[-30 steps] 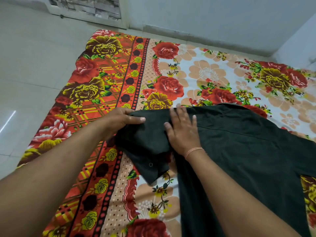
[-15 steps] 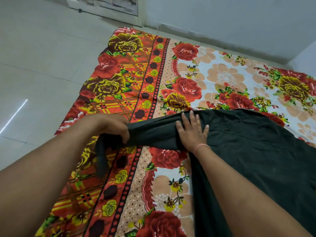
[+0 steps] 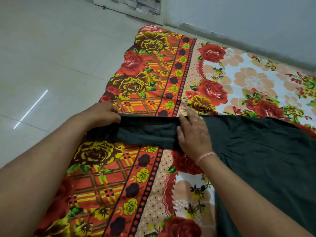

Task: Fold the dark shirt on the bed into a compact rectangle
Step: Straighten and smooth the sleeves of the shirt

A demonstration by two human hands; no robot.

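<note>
The dark shirt (image 3: 256,151) lies on the floral sheet (image 3: 153,185) of the bed, with its body filling the 3 to 5 o'clock part of the view. One sleeve (image 3: 147,132) runs flat from the body toward 9 o'clock, across the sheet's orange border. The left hand (image 3: 102,115) grips the far end of the sleeve at 9 o'clock: the fingers are curled round the cloth and the thumb pinches it from above. The right hand (image 3: 195,134) rests palm down where the sleeve meets the body. Its fingers are straight, lie close together and point toward 11 o'clock, pressing the cloth onto the sheet. A thread band (image 3: 205,155) circles the right wrist. The tiled floor (image 3: 42,65) borders the sheet from 9 to 11 o'clock. A wall (image 3: 239,23) stands at 1 o'clock.
</note>
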